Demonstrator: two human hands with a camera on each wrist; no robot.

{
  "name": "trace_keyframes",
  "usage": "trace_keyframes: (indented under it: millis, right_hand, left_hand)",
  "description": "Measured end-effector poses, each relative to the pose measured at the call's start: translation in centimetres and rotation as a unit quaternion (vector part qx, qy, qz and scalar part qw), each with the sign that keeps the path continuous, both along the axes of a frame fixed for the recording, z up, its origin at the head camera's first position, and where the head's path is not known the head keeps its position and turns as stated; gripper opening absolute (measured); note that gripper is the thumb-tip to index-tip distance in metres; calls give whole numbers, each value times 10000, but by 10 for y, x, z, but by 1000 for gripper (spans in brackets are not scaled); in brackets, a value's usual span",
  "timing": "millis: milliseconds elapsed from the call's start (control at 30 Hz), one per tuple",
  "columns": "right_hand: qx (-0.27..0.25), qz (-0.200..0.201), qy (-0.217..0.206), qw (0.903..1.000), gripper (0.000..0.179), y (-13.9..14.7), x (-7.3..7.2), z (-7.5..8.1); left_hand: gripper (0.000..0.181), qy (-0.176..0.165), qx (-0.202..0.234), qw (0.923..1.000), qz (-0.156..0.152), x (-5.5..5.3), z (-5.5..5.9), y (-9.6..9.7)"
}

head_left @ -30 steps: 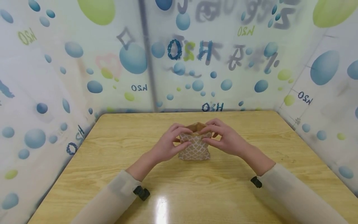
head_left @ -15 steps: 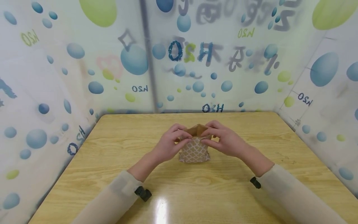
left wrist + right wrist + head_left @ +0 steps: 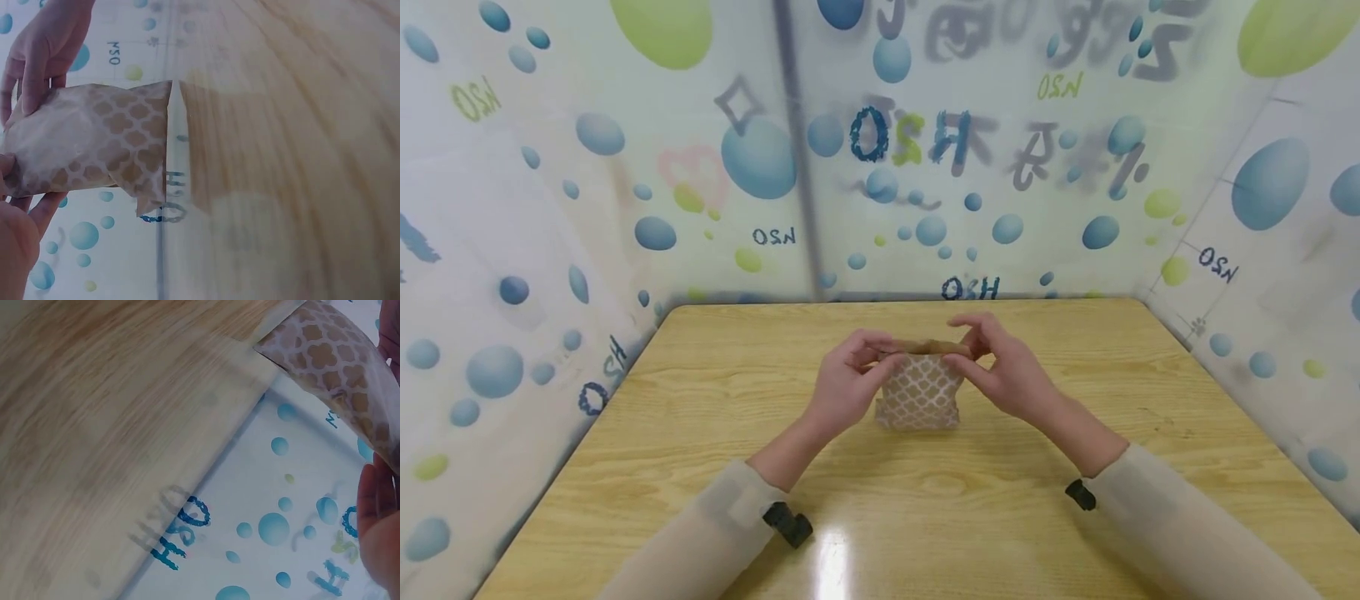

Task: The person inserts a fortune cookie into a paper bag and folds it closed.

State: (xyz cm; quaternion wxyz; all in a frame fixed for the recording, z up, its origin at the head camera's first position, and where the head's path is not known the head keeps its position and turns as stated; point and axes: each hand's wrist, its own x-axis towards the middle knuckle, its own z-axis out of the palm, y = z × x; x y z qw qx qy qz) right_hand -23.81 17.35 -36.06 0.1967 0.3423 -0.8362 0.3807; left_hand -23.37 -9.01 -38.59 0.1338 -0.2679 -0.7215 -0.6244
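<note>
A small brown paper bag [image 3: 921,393] with a white lattice pattern stands upright between the two hands, near the middle of the table. Its mouth at the top is narrowed to a slim brown strip. The left hand [image 3: 850,375] pinches the top left corner, thumb on the near face and fingers behind. At the opposite corner, the right hand [image 3: 1011,375] pinches the rim, its index finger raised off the paper. Seen from the left wrist, the bag's bottom edge [image 3: 167,137] is close over the tabletop. The inside of the bag is hidden.
The wooden table [image 3: 700,375] has a glossy top that mirrors the bag and walls. Printed wall sheets [image 3: 880,233] with blue and green drops enclose its back and sides. Dark wrist devices [image 3: 787,523] sit at both light sleeves [image 3: 700,533].
The bag's mouth, wider open before, is now drawn flatter and narrower. Both hands have shifted their hold on the rim, and the right index finger has lifted away.
</note>
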Motion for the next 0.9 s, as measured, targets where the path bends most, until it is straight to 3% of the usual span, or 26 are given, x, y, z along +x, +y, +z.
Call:
trace_keyframes:
  millis: [100, 233, 333, 433, 533, 633, 900]
  right_hand:
    - [-77, -160, -860, 9961, 47, -2, -1, 2]
    - [-117, -153, -1484, 9887, 21, -2, -4, -2]
    - [-219, -104, -1468, 9889, 11, -2, -6, -6]
    - [-321, -87, -1378, 9899, 10, -3, -6, -10]
    - [-361, -96, -1379, 9897, 9, -4, -6, -11]
    - [-406, -65, -1477, 9882, 10, -4, -6, -11]
    - [-591, 35, -2002, 9780, 8, -3, -4, -7]
  left_hand:
    - [39, -149, 145, 9998, -70, -1, 2, 1]
    - [44, -232, 42, 9996, -150, -3, 2, 0]
    - [43, -458, -94, 9985, -275, -5, -1, 0]
    - [30, -801, -177, 9958, -403, -8, -3, 0]
    - [14, -1216, -123, 9915, -441, -9, -4, 0]
    - [9, -1464, 26, 9882, -444, -9, -5, 0]
    - [11, -1469, 48, 9882, -435, -9, -2, 1]
